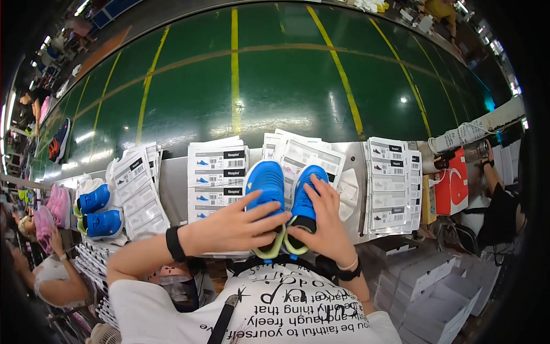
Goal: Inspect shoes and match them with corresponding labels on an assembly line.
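A: Where did you have the pair?

B: The bright-blue, fabric-looking sports shoe with a pale yellow-green collar [265, 179] lay under my left hand [247, 225], its toe pointing away from my wrist. Its matching blue sports shoe [301, 200] was just beside it, under my right hand [325, 225]. Both were over the grey metal surface [176, 189]; I couldn't tell whether they rested on it.

A: And your hold?

B: My left hand lay with its fingers spread across the instep. On the right, fingertips touched the upper and the thumb lay by the opening; I couldn't tell whether they pinched anything.

A: How did you judge they'd handle?

B: Light, I reckoned, soft in the upper, stiffer underneath, neither fragile nor very slippery. I favoured the sides near the sole, since a squeezed collar would probably have buckled.

A: Any labels?

B: Just left of the shoes, past my left hand, were white printed sheets [217, 163] with blue shoe pictures and barcodes. Right of my right hand was another white label stack [394, 183], with darker shoes. Both carried white lettering on black blocks. Nearer than my hands, the black-lettered white T-shirt [298, 321] read upside down.
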`<move>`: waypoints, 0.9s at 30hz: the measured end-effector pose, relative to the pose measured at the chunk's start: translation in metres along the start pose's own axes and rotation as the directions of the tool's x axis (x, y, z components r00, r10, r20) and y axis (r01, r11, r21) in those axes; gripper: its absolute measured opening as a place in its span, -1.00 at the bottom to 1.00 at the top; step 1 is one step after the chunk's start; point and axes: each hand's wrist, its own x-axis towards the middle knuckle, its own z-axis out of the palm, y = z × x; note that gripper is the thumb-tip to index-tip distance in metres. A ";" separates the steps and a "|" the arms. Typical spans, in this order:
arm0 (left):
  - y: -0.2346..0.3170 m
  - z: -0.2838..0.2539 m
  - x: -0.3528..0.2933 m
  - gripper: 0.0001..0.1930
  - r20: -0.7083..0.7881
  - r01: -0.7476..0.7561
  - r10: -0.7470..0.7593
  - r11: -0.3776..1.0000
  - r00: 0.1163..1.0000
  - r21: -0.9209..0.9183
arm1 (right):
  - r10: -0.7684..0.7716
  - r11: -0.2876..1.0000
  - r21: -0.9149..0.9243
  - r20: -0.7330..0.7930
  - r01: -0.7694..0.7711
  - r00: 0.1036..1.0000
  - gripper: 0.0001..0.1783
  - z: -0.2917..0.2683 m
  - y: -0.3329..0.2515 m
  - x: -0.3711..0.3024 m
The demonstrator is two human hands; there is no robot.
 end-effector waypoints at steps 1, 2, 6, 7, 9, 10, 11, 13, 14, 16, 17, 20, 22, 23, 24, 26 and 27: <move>0.002 0.005 0.000 -0.74 -0.095 0.145 -0.168 0.966 0.981 -0.212 | 0.023 0.999 0.027 -0.014 -0.022 1.000 -0.11 -0.001 -0.001 -0.008; 0.006 0.011 0.000 -0.74 -0.144 0.263 -0.351 0.867 0.925 -0.423 | 0.037 0.999 0.030 -0.019 -0.037 0.999 -0.11 -0.001 0.004 -0.012; 0.035 0.040 -0.009 -0.62 -0.150 0.335 -0.624 0.589 0.767 -0.736 | 0.156 0.987 0.069 -0.146 -0.147 0.977 -0.22 0.000 0.006 -0.024; 0.044 0.047 -0.009 -0.59 -0.195 0.297 -0.705 0.511 0.682 -0.807 | 0.064 0.998 0.018 -0.171 -0.062 0.983 -0.25 -0.001 0.008 -0.025; 0.052 0.047 -0.005 -0.50 -0.235 0.239 -0.810 0.413 0.538 -0.879 | -0.081 0.995 -0.080 -0.217 0.065 0.973 -0.37 -0.003 0.003 -0.020; 0.051 0.044 -0.004 -0.50 -0.224 0.250 -0.815 0.406 0.534 -0.879 | -0.076 0.996 -0.069 -0.211 0.062 0.974 -0.37 -0.003 0.002 -0.019; 0.048 0.040 -0.003 -0.50 -0.233 0.323 -0.789 0.475 0.569 -0.818 | -0.155 0.978 -0.166 -0.169 0.127 0.973 -0.40 -0.005 0.002 -0.019; 0.038 0.040 0.006 -0.46 -0.309 0.450 -0.721 0.650 0.621 -0.612 | -0.274 0.918 -0.321 -0.093 0.232 0.957 -0.52 -0.012 -0.003 -0.012; 0.035 0.042 0.006 -0.46 -0.309 0.451 -0.724 0.647 0.617 -0.615 | -0.275 0.918 -0.320 -0.088 0.234 0.958 -0.52 -0.011 -0.003 -0.010; 0.028 0.046 0.011 -0.50 -0.375 0.461 -0.621 0.773 0.688 -0.435 | -0.383 0.862 -0.376 -0.046 0.339 0.922 -0.57 -0.011 0.000 -0.006; 0.023 0.042 0.014 -0.53 -0.426 0.435 -0.569 0.818 0.703 -0.375 | -0.380 0.861 -0.381 -0.042 0.337 0.924 -0.57 -0.013 0.001 -0.003; 0.009 0.031 0.023 -0.55 -0.439 0.387 -0.504 0.860 0.744 -0.331 | -0.440 0.832 -0.402 -0.057 0.382 0.896 -0.63 -0.020 0.007 0.012; -0.002 0.017 0.032 -0.68 -0.455 0.367 -0.477 0.876 0.752 -0.312 | -0.381 0.913 -0.185 -0.063 0.365 0.922 -0.68 -0.033 0.008 0.029; -0.008 0.011 0.036 -0.71 -0.443 0.377 -0.505 0.858 0.741 -0.348 | -0.314 0.945 -0.116 -0.047 0.307 0.948 -0.76 -0.042 0.004 0.038; -0.013 0.006 0.038 -0.74 -0.429 0.387 -0.533 0.838 0.729 -0.385 | -0.302 0.949 -0.109 -0.038 0.296 0.953 -0.76 -0.047 0.006 0.046; -0.023 -0.004 0.046 -0.80 -0.341 0.429 -0.622 0.757 0.705 -0.493 | -0.224 0.970 0.094 -0.008 0.224 0.975 -0.82 -0.055 0.011 0.062; -0.030 -0.007 0.047 -0.84 -0.291 0.429 -0.633 0.731 0.718 -0.531 | -0.150 0.973 0.182 0.011 0.145 0.989 -0.90 -0.057 0.010 0.071</move>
